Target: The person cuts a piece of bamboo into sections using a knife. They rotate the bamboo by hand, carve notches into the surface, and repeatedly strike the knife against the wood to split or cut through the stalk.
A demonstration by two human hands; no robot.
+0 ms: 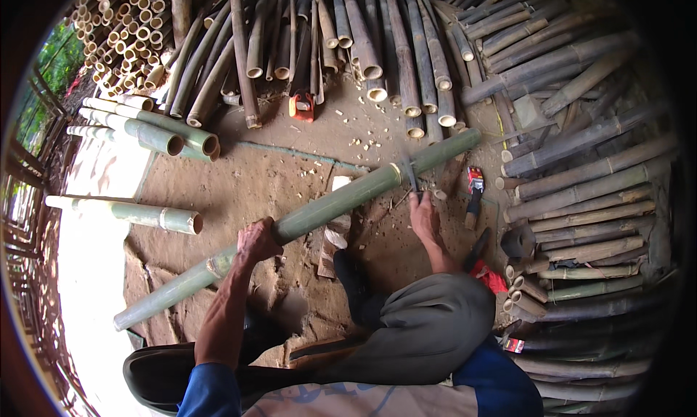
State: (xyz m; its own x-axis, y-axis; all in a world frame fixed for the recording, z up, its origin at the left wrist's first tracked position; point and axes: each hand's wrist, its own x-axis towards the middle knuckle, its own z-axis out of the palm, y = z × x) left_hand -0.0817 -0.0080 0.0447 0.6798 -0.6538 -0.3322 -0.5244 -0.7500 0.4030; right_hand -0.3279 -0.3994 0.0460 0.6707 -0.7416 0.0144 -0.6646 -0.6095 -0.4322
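Note:
A long green bamboo pole [341, 200] lies slantwise in front of me, its far end up to the right. It crosses over a short wooden block [336, 235] on the ground. My left hand [259, 241] is closed around the pole left of the block. My right hand [423, 212] grips the handle of a knife [412, 176], whose motion-blurred blade is at the pole beside a pale ring at a node. Whether the blade touches or cuts into the bamboo I cannot tell.
Cut bamboo poles [370, 50] lie at the far side, with more stacked along the right [588, 192]. Shorter green pieces [145, 217] rest at the left. A red-and-black tool [474, 188], a red cloth [490, 277] and a red object [301, 108] lie around. Pale chips dot the ground.

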